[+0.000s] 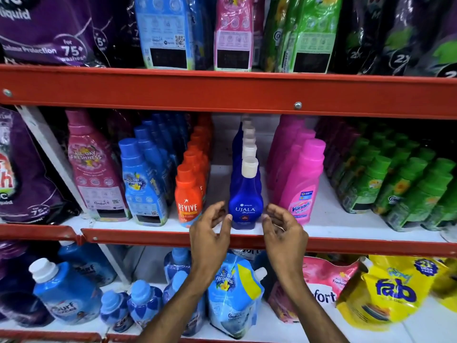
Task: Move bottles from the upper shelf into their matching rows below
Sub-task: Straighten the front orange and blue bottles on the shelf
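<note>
bright even light, soft blur, edges bowed

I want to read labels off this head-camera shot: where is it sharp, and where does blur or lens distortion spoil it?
Head view: sharpest mid-frame, where the dark blue Ujala bottle and orange Revive bottle read clearly; the green bottles at right smear; the red shelf rail bows from wide-angle distortion; lighting is even.

Behind the front Ujala bottle [245,204] I see only white caps of its row; their bodies are hidden. Above it, the pouches [232,33] are cut off by the top edge; their small print is blurred; below it, my forearms leave the bottom edge.
</note>
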Motion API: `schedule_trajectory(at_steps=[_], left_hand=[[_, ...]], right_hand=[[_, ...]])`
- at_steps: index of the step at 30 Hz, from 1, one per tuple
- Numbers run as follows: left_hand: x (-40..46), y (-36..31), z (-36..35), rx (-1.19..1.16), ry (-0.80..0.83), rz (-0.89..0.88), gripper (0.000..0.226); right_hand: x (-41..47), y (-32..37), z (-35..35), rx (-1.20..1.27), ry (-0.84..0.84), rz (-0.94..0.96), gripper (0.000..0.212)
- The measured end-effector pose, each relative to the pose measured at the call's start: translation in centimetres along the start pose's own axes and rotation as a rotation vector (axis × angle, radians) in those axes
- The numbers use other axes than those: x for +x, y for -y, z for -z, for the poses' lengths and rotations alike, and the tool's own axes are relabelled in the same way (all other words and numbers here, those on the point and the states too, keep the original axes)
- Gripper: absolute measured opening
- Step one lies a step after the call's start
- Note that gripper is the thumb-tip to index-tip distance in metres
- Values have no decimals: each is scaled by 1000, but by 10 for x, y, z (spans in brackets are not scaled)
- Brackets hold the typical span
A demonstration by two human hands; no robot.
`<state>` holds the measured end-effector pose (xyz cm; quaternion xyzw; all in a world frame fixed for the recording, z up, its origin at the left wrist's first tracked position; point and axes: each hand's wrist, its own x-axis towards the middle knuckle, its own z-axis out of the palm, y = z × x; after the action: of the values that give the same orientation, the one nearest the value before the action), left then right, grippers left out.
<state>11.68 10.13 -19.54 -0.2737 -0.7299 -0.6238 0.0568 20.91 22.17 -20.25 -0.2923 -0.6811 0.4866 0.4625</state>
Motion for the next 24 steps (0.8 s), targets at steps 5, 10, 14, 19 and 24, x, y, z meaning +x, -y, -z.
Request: schedule_trajectory(at_steps=[5, 10, 14, 19, 24], left_hand=[[-30, -19, -22, 15, -182, -215, 21], [-39, -36, -64, -22, 85, -188, 28], [-29, -37, -86, 105, 278, -119, 48], [-18, -42, -99, 250, 340, -83, 47], [-13, -42, -105, 298, 329, -47, 37]], right_hand=[[4, -10, 43, 0, -207, 17, 24], [33, -12, 76, -116, -205, 0, 26], [56, -14, 90, -348, 16, -18, 43], [67, -12, 94, -465, 213, 16, 48], [65, -11, 97, -439, 237, 56, 46]])
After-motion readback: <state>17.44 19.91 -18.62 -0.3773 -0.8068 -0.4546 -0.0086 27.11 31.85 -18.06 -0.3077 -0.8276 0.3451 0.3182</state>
